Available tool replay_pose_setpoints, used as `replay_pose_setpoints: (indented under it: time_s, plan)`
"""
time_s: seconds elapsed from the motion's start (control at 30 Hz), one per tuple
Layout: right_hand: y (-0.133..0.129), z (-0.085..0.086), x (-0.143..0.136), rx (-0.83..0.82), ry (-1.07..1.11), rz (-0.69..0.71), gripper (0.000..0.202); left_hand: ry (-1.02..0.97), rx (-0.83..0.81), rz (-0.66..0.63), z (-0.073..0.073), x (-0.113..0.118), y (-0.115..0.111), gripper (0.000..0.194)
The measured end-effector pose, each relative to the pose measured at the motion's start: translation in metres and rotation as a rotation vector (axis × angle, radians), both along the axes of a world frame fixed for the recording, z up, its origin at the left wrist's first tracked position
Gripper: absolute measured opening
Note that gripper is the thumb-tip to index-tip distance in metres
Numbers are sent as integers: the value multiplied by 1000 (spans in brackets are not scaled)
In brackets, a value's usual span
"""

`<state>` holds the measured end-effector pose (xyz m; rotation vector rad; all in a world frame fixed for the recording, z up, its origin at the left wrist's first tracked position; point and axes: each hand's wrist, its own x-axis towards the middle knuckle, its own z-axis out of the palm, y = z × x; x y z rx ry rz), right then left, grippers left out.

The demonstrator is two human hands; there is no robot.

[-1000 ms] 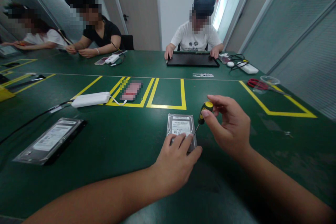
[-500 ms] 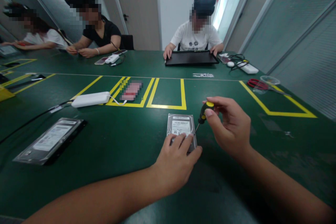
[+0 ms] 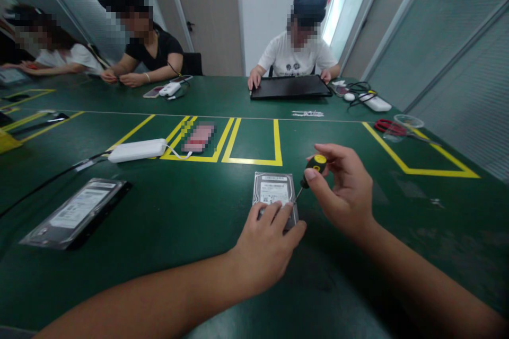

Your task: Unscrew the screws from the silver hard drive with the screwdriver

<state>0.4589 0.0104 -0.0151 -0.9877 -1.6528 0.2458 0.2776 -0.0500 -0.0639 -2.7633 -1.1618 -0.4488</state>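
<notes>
A silver hard drive [image 3: 275,184] with a white label lies on the green table [image 3: 167,222]. My left hand [image 3: 267,249] rests over its near half, fingers spread and pressing on it, which hides that part. In my right hand [image 3: 344,188] is a small black and yellow screwdriver [image 3: 314,169], held tilted between thumb and fingers. Its tip reaches the drive's right edge, beside my left fingertips; the exact contact point is too small to make out.
A second drive in a clear bag [image 3: 79,212] lies at the left. Farther off are a white power bank [image 3: 137,150], a phone [image 3: 200,137], red-handled scissors [image 3: 391,127] and a person holding a black panel [image 3: 292,87].
My right hand and the screwdriver handle have tilted and shifted slightly, with the thumb lower on the handle. My left hand and the drive have stayed in place.
</notes>
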Motion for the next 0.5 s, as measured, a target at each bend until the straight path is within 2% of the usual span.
replay_pose_setpoints:
  time_s: [0.27,0.5]
  plan:
    - [3,-10,-2,-79,-27,6,24,2,3,-8,-1,-2,0,39]
    - [4,-10,-2,-96,-104,-45,18,4,-3,-4,-1,-1,0,39]
